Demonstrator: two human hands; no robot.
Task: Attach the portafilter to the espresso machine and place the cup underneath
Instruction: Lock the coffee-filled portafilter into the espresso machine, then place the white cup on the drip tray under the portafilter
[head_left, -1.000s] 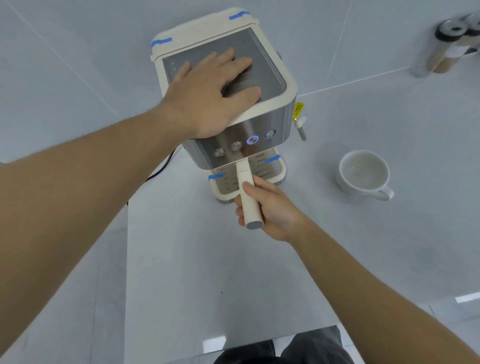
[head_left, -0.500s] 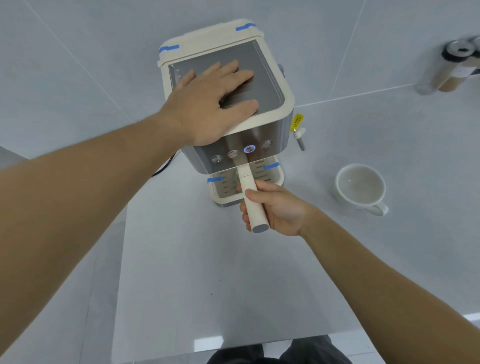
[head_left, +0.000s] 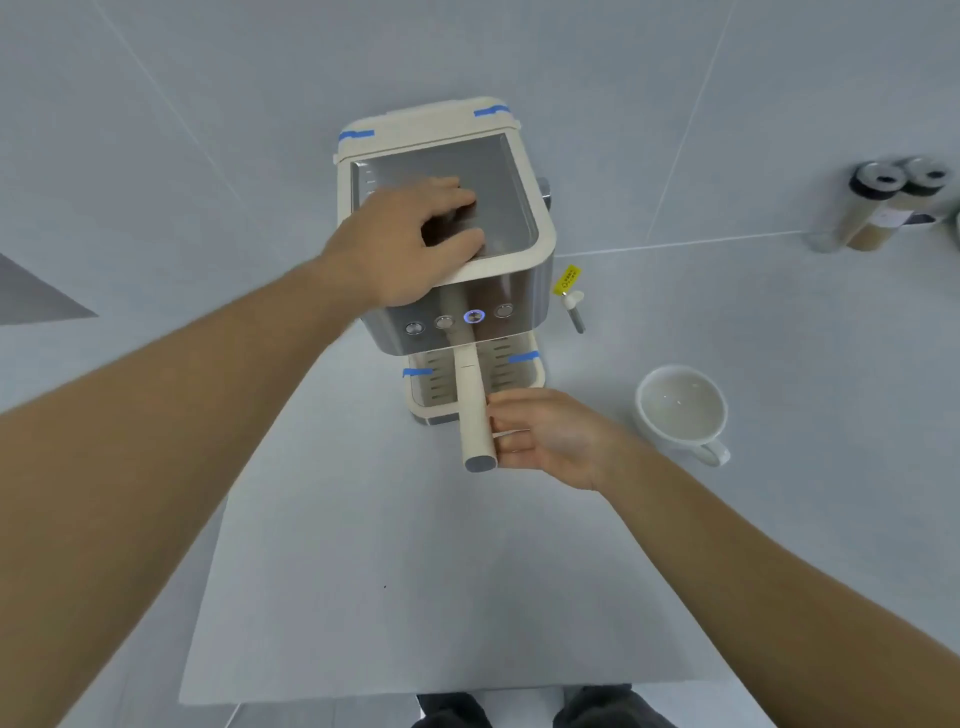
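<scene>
Fingers of the right hand (head_left: 550, 441) now lie loose and open beside the cream plastic portafilter handle (head_left: 474, 413), where half a second ago they were wrapped around it, so I judge it locked. The left hand (head_left: 410, 239) presses on the steel-and-cream espresso machine (head_left: 514, 208), fingers curled, gripping nothing, probably steadying it. Beyond the right hand stands the empty white ceramic cup (head_left: 680, 408), not yet under the spout.

Cream portafilter (head_left: 472, 410) juts forward from the steel-and-cream espresso machine (head_left: 511, 291); white cup (head_left: 681, 408) sits right.
</scene>
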